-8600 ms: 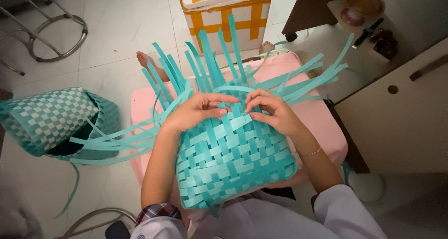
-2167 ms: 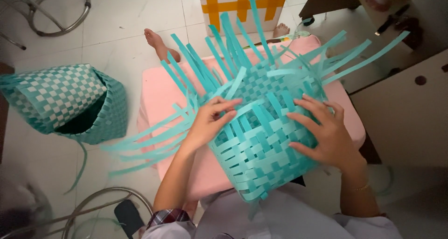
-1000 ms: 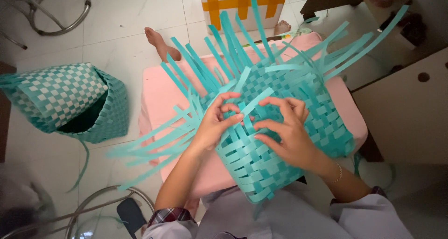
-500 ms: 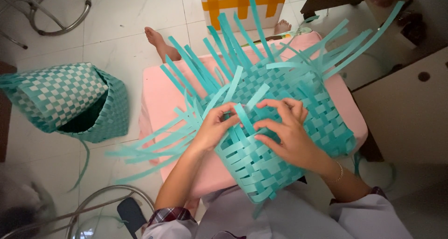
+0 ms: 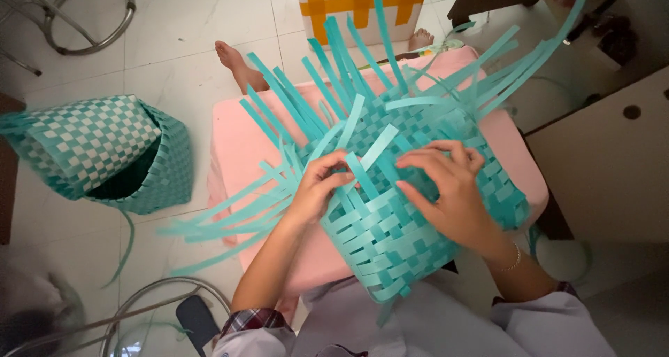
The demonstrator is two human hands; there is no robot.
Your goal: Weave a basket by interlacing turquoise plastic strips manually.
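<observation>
Half-woven teal basket (image 5: 411, 218) lies tilted on the pink cushioned stool (image 5: 237, 141) in front of us, its woven base toward our lap and its loose plastic strips (image 5: 327, 64) fanning up and out to both sides. In the head view, our left hand (image 5: 317, 190) pinches one pale strip (image 5: 373, 151) between thumb and fingers near the open weave edge, while our right hand (image 5: 449, 190) lies spread on the basket wall with fingertips curled over a strip, pressing rather than gripping. We judge that the weave could loosen where the strips are not yet locked, if either hand lets go while the piece sits tilted; a stiff strip could also kink if bent sharply under a crossing one, and the basket could slide off the stool's rounded edge. On the floor to the left sits a finished teal-and-white checked basket (image 5: 104, 155). Beyond the stool stands a white box (image 5: 362, 9) crossed by yellow-orange tape bands. A pale cabinet (image 5: 613, 162) is at right.
</observation>
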